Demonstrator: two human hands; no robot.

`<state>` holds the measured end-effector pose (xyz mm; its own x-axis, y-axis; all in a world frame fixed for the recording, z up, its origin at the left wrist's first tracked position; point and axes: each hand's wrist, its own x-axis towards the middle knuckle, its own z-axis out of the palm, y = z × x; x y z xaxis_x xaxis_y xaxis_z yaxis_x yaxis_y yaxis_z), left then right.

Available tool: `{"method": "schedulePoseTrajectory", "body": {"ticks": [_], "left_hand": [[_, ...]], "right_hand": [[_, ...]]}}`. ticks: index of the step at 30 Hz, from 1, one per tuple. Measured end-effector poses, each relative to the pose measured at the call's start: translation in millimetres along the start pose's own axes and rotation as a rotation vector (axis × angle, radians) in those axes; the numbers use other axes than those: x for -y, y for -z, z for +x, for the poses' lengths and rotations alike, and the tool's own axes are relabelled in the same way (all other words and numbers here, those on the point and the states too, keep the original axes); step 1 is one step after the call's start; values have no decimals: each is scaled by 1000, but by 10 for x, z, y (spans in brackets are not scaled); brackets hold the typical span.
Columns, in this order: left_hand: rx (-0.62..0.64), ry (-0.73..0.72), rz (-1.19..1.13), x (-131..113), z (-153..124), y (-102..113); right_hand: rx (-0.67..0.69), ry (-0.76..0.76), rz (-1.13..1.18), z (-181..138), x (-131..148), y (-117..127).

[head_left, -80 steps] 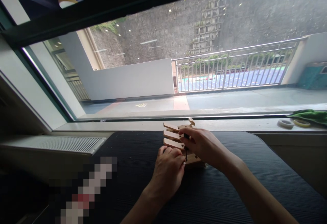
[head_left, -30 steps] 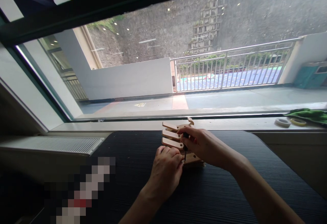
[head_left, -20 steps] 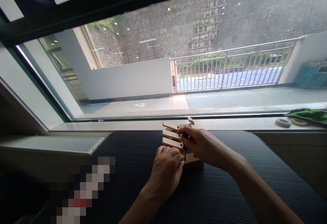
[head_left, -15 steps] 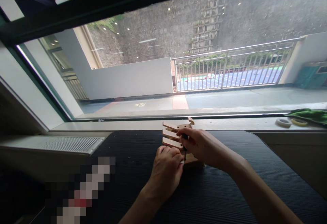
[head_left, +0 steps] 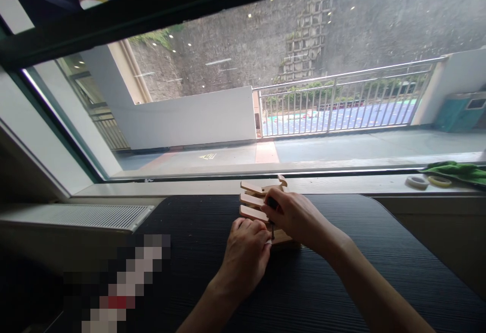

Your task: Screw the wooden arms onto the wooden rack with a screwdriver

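A small wooden assembly [head_left: 284, 237] with several pale slats [head_left: 253, 213] and a curved hook-like piece [head_left: 282, 180] stands at the far edge of the table. My right hand [head_left: 294, 212] is closed around the dark handle of a screwdriver [head_left: 272, 202], its thin shaft pointing down at the wood. The screwdriver's tip is close to my left fingertips; whether a screw is under it I cannot make out. My left hand [head_left: 247, 248] is closed on the near left side of the assembly, its fingers curled over the edge. Something small and white shows by the left thumb.
The black wood-grain table [head_left: 304, 292] reaches a white windowsill [head_left: 197, 187] below a large window. On the sill at right lie two tape rolls [head_left: 416, 182] and a green cloth [head_left: 457, 172]. A white slotted radiator cover [head_left: 94, 216] borders the table's left side. A pixelated patch covers the lower left.
My right hand has turned slightly about the screwdriver, its fingers now covering more of the handle. My left hand keeps its place on the wood. The whole view has shifted a little.
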<state>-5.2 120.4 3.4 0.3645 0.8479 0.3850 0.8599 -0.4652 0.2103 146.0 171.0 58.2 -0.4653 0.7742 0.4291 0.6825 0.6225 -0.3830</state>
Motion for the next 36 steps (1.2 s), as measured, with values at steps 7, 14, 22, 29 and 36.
{"method": "schedulePoseTrajectory", "body": {"ticks": [7, 14, 22, 29, 36], "left_hand": [[0, 5, 13, 28, 4, -21], [-4, -2, 3, 27, -2, -21], [-16, 2, 10, 27, -4, -16], [-15, 4, -22, 19, 17, -30], [-178, 198, -234, 239, -218, 176]], "right_hand": [[45, 115, 38, -46, 81, 53], [22, 21, -91, 9, 48, -45], [56, 54, -14, -59, 86, 80], [39, 86, 17, -15, 66, 42], [18, -42, -106, -23, 9, 84]]}}
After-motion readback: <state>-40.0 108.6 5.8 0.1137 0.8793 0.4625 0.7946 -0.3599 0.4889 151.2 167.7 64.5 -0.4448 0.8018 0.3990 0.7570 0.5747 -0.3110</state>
